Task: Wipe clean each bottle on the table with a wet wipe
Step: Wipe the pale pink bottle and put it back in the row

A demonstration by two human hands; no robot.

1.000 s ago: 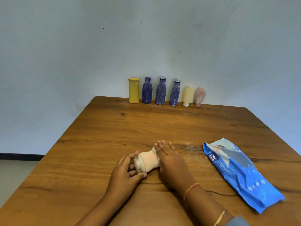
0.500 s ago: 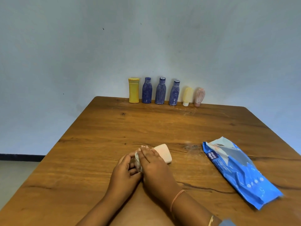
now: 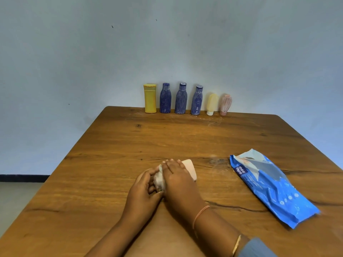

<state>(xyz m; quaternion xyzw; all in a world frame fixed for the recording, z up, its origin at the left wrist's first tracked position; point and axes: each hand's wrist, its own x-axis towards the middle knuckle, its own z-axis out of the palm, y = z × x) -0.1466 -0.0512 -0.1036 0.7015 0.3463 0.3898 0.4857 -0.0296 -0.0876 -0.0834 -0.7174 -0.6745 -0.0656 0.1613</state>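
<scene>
A peach-coloured bottle (image 3: 190,168) lies on its side on the wooden table (image 3: 111,164), its base end pointing away to the right. My left hand (image 3: 142,191) grips its near, cap end. My right hand (image 3: 179,182) lies over the bottle's middle and holds a crumpled white wet wipe (image 3: 159,179) against it, between the two hands. Most of the bottle is hidden under my right hand.
A blue wet-wipe pack (image 3: 269,184) lies flat to the right. Along the far edge by the wall stand a yellow bottle (image 3: 150,98), three blue bottles (image 3: 181,98), a cream tube (image 3: 212,104) and a pink tube (image 3: 225,104).
My right hand with the wipe slid from the bottle's far end back toward the cap end by my left hand. The bottle's base is now uncovered.
</scene>
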